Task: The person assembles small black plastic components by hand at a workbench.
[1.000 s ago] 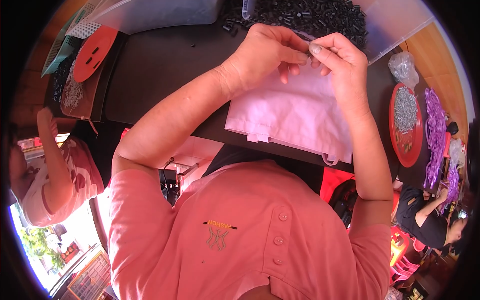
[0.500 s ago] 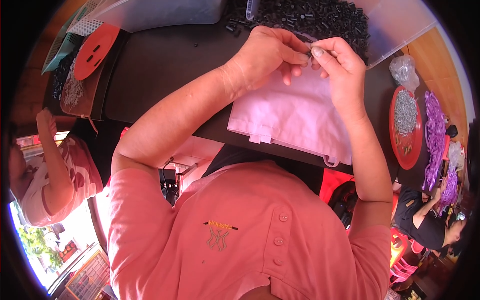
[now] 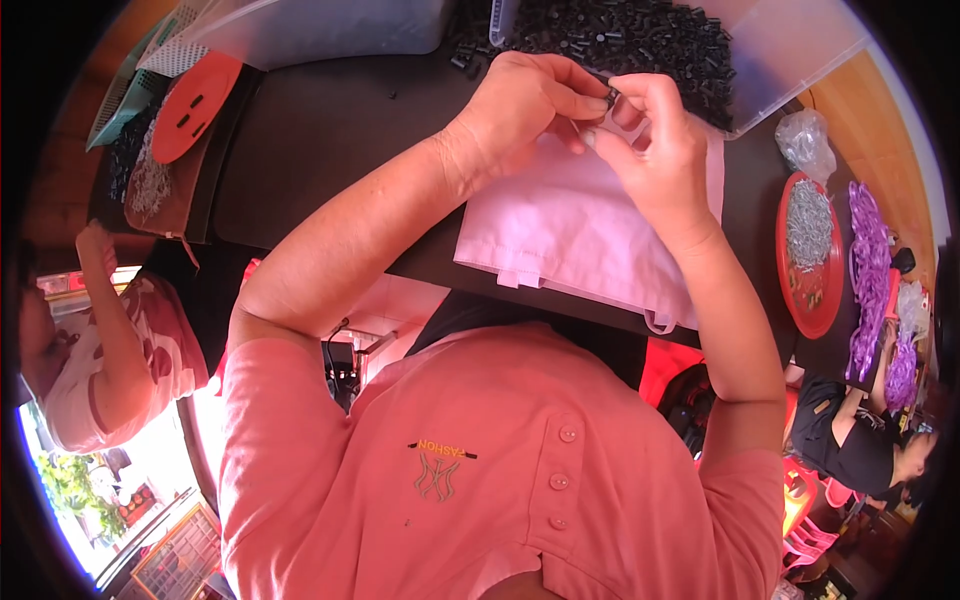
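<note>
Over the pink cloth [image 3: 570,220], my two hands meet at the far side of the table. My left hand [image 3: 530,105] is closed, pinching a small black cylindrical part [image 3: 611,96] between thumb and fingers. Curled in from the other side, my right hand [image 3: 660,150] has its index fingertip against that part. Its thumb is lower, beside the left fingers; whatever it pinches is too small to make out. Just beyond the hands lies a heap of similar black parts [image 3: 640,45].
Clear plastic bins [image 3: 340,30] stand at the back. A red plate [image 3: 815,290] of small silvery pieces, a plastic bag [image 3: 806,145] and purple strips [image 3: 868,280] lie right. Another red plate [image 3: 200,90] is left. A person [image 3: 120,340] sits left, another [image 3: 850,430] right.
My right thumb has moved down and left, away from its index finger, and the right hand has shifted slightly left. The left hand stays nearly in place with the small black part.
</note>
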A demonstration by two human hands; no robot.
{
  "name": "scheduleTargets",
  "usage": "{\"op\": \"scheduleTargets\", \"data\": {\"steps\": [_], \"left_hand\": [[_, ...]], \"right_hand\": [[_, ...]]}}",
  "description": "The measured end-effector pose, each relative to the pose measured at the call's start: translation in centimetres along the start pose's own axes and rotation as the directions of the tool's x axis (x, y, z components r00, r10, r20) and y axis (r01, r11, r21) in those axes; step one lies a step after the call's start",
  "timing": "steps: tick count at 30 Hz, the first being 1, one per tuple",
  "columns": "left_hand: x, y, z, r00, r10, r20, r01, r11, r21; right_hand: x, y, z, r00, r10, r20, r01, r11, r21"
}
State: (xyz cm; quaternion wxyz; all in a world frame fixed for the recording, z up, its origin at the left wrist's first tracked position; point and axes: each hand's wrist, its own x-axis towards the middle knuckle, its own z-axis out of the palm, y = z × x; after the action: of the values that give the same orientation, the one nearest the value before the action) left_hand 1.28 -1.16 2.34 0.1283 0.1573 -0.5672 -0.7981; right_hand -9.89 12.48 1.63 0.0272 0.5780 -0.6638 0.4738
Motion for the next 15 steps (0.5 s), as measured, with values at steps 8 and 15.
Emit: {"op": "scheduleTargets", "data": {"steps": [8,15], "left_hand": [[-0.26,-0.11,0.54,1.000,0.018,0.023,-0.019,1.000,0.015],[-0.31,-0.19,0.59,0.998,0.050,0.042,-0.052,0.998,0.044]], "right_hand": [[0.05,0.58,0.08,0.976,-0.142,-0.168,0.110,0.976,-0.186],[0.08,-0.21,0.11,0.974,-0.177,-0.141,0.148,0.970,-0.194]]}}
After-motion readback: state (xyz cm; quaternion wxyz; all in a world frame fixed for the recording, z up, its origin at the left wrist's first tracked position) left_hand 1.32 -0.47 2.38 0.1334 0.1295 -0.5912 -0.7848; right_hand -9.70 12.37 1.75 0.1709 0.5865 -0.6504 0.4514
